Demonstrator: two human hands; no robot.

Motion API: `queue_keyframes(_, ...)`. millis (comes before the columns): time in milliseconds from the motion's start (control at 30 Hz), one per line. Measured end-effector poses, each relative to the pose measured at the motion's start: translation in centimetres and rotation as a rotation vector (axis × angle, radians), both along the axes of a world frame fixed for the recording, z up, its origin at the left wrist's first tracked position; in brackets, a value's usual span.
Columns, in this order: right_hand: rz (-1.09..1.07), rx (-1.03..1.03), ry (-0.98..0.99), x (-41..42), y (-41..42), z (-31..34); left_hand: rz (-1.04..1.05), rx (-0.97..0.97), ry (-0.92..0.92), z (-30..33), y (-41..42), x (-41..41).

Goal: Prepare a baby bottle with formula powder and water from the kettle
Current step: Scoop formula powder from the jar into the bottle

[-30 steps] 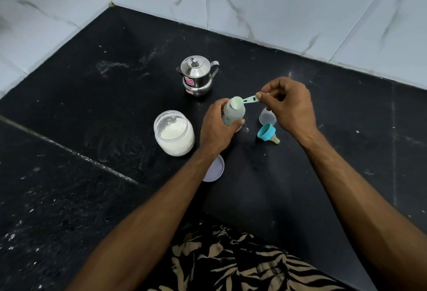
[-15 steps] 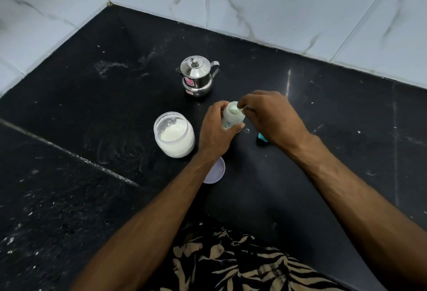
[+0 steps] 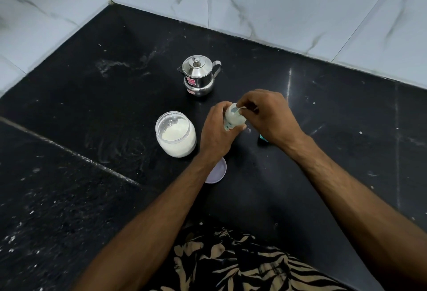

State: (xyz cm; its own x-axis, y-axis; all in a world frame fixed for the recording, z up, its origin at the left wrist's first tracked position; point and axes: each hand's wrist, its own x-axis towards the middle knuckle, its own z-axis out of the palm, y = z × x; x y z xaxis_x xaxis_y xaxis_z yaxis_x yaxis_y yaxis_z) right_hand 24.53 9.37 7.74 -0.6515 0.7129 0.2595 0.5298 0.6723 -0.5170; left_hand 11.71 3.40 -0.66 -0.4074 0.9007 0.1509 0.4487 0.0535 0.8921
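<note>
The right hand has moved its little scoop over the bottle mouth, fingers pinching it. The left hand wraps around the bottle. Powder is likely going in; water comes later.

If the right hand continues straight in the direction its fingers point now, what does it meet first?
Most likely the baby bottle: the right hand points left, at its open mouth, with the left hand just beyond.

At frame centre stands the bottle, between both hands. The kettle sits above it, the powder jar to its left, a lid below on the counter.
</note>
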Motion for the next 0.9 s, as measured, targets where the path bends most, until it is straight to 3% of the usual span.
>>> queue_keyframes(167, 0.060, -0.039, -0.057, 0.00, 0.12, 0.40, -0.005, 0.000, -0.006, -0.09, 0.00, -0.13)
queue_keyframes(500, 0.034, 0.015, 0.073, 0.29, 0.10, 0.11, -0.002, 0.000, -0.022, 0.04, 0.08, -0.24)
queue_keyframes(600, 0.067, -0.022, 0.001, 0.40, 0.39, -0.13, -0.015, -0.001, -0.015, 0.12, 0.04, -0.08)
queue_keyframes(733, 0.044, 0.022, 0.075, 0.44, 0.42, -0.19, -0.003, -0.006, -0.020, 0.14, 0.08, -0.20)
queue_keyframes(833, 0.048, -0.035, 0.018, 0.52, 0.40, -0.17, -0.010, -0.022, -0.007, 0.16, 0.12, -0.24)
queue_keyframes(900, -0.022, -0.065, 0.092, 0.66, 0.43, 0.10, -0.006, -0.028, -0.014, 0.22, 0.20, -0.24)
